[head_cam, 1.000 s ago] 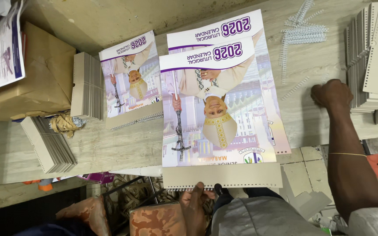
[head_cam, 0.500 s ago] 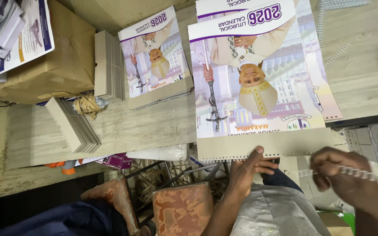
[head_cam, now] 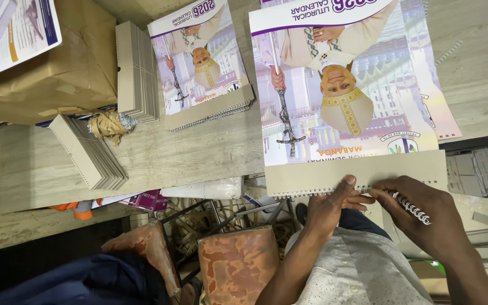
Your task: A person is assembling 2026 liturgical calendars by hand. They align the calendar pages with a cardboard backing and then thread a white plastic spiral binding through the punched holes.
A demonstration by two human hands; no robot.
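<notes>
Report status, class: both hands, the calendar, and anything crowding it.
Left hand pressing the calendar at its punched edge. Right hand gripping wire spiral against that edge. Second calendar stack lies apart, leftward.

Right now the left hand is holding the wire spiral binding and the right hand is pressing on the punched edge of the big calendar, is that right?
No, the hands are swapped. In the head view the right hand holds the wire spiral binding, and the left hand presses on the punched edge of the big calendar.
</notes>
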